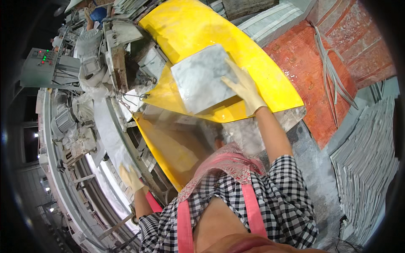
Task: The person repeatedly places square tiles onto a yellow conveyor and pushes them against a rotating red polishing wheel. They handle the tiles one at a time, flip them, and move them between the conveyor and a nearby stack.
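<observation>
So, right hand (247, 86), cream glove: fingers spread wide over the right edge of the square grey-white slab (197, 76). Can't tell whether anything hooks under that edge, so no call on grip. Slab lies to the left of that hand, over the yellow sheet (185, 25), turned at an angle. Sides look about equal, so no clear long axis. Right hand is much the nearer; left hand (133, 181), also gloved, is well apart at lower left, fingers extended and slightly apart, nothing visible in it. It's at the near end of a long white strip (112, 139) on the machine; contact unclear.

Containers: below the slab is a yellow-edged hollow (168, 152); can't tell if it's a bin or what's inside, too blurred. Farther right: orange sheet (291, 67) with loose straps (327, 67) on it, then a stack of thin panels (367, 160).
</observation>
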